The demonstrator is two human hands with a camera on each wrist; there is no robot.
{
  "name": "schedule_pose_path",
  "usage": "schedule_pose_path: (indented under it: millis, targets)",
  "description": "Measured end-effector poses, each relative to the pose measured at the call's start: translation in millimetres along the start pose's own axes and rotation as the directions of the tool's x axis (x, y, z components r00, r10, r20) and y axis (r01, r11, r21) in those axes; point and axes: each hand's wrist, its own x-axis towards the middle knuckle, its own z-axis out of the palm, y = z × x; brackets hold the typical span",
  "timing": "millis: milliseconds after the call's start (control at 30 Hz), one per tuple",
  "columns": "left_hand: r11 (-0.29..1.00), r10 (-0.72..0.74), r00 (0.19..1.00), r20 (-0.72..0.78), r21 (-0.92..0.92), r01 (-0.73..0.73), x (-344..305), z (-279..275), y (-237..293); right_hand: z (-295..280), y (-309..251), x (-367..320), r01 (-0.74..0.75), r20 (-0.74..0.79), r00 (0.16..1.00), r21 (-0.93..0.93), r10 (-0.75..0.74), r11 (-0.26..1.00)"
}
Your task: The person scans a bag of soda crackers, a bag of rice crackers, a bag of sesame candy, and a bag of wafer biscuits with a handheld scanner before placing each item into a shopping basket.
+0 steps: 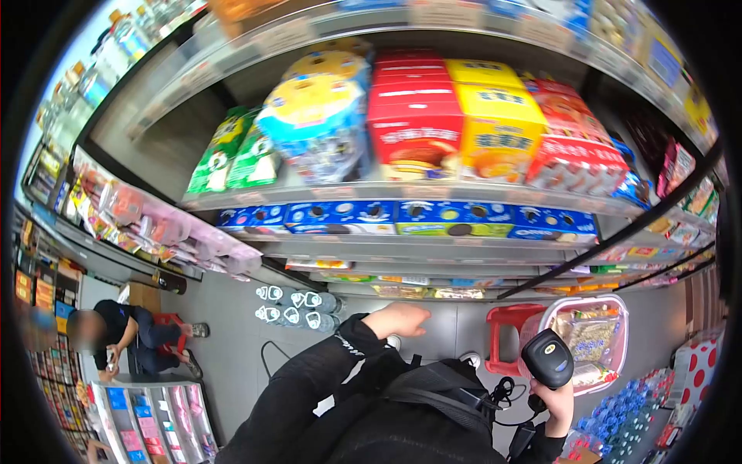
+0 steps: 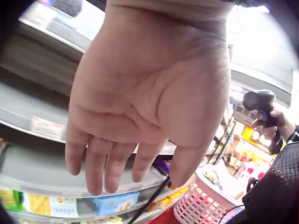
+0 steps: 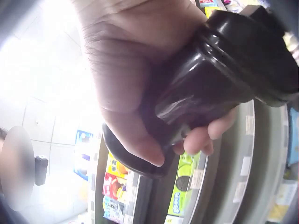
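My right hand (image 1: 558, 400) grips a black handheld barcode scanner (image 1: 547, 358) by its handle, the scanner's head tipped up toward the head camera. In the right wrist view the thumb and curled fingers wrap round the dark scanner body (image 3: 201, 84). My left hand (image 1: 399, 319) is held out in front of my body with nothing in it; the left wrist view shows its bare palm and extended fingers (image 2: 96, 163) before the shelves. A row of blue Oreo boxes (image 1: 340, 217) sits on the shelf beyond it.
Red boxes (image 1: 415, 116), yellow boxes (image 1: 501, 116) and green bags (image 1: 224, 155) fill the shelf above. A pink basket (image 1: 623, 340) with packets stands beside a red stool (image 1: 506, 317). Water bottles (image 1: 297, 308) are on the floor; a seated person (image 1: 135, 332) is at left.
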Motion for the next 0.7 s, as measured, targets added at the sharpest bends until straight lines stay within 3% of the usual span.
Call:
schedule_pose_path:
  millis: [67, 100, 267, 333, 400, 467, 533, 600, 633, 700]
  targets:
    - [0.997, -0.068, 0.996, -0.058, -0.051, 0.065, -36.0, 3.6, -36.4, 32.0, -6.5, 4.2, 0.028, 0.049, 0.998, -0.072, -0.025, 0.997]
    - [0.986, -0.143, 0.989, 0.041, -0.084, 0.146, -53.2, 0.8, -51.0, 44.9, -7.7, 6.3, 0.011, 0.101, 0.995, -0.107, 0.000, 0.994]
    - [0.948, -0.268, 0.962, -0.050, -0.190, 0.254, -128.3, 24.1, -135.1, 116.1, -10.3, 14.2, 0.015, 0.175, 0.984, -0.232, 0.026, 0.973]
    - [0.806, -0.382, 0.924, -0.010, -0.493, 0.328, -149.0, 29.5, -162.6, 137.4, -11.7, 15.4, 0.006, 0.211, 0.976, -0.288, 0.057, 0.958]
    - [0.760, -0.401, 0.913, -0.071, -0.582, 0.289, -154.4, 56.9, -203.5, 152.9, -10.4, 17.1, -0.042, 0.250, 0.962, -0.279, 0.115, 0.959]
    - [0.203, -0.580, 0.813, 0.048, -0.958, 0.201, -164.3, 60.5, -218.3, 172.1, -16.5, 17.8, 0.039, 0.296, 0.953, -0.311, 0.058, 0.950]
    - [-0.079, -0.645, 0.763, 0.040, -0.997, -0.014, -161.5, 81.9, -246.9, 188.0, -22.3, 13.3, -0.042, 0.223, 0.967, -0.348, 0.126, 0.936]
    - [-0.226, -0.757, 0.647, 0.090, -0.965, -0.130, -152.0, 85.2, -261.0, 197.4, -21.3, 10.9, -0.070, 0.201, 0.969, -0.342, 0.146, 0.937]
    - [-0.230, -0.744, 0.662, 0.091, -0.965, -0.126, -144.8, 88.2, -273.4, 204.2, -23.2, 10.3, -0.022, 0.181, 0.979, -0.360, 0.093, 0.933]
    - [-0.311, -0.812, 0.565, 0.147, -0.928, -0.205, -129.6, 96.3, -290.5, 206.6, -17.1, 10.8, -0.057, 0.184, 0.974, -0.374, 0.135, 0.926]
